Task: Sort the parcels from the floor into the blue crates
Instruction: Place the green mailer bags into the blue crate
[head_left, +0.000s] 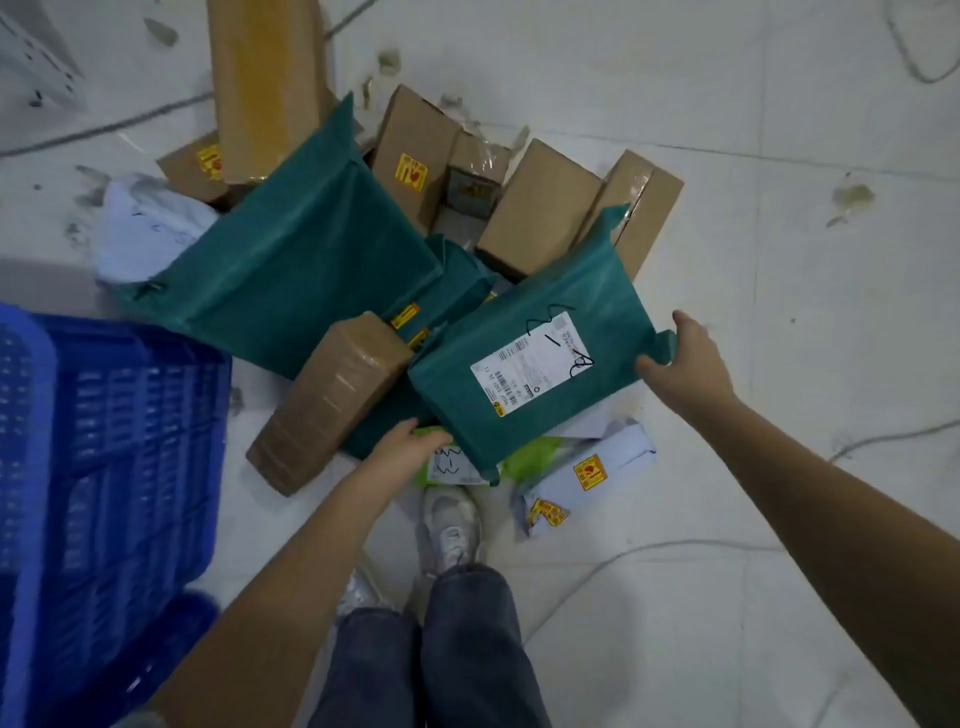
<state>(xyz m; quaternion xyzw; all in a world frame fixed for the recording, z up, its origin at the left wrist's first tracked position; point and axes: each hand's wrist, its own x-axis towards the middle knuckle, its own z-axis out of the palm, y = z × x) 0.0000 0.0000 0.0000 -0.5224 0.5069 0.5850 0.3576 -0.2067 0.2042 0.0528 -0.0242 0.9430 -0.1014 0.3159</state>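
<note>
A teal parcel (535, 358) with a white shipping label lies tilted on top of the pile on the floor. My right hand (685, 364) grips its right edge. My left hand (410, 447) holds its lower left corner, over a light green parcel (530, 457) underneath. A blue crate (104, 457) stands at the left. Around lie a bigger teal parcel (291, 260), a taped brown box (332, 400), several cardboard boxes (540, 208) and a pale grey parcel (587, 478) with yellow stickers.
A long cardboard box (265, 83) reaches to the top of the view. A white bag parcel (145, 228) lies at the left of the pile. My shoes (452, 525) and legs stand just below the parcels. Cables (675, 551) run over the white floor at the right.
</note>
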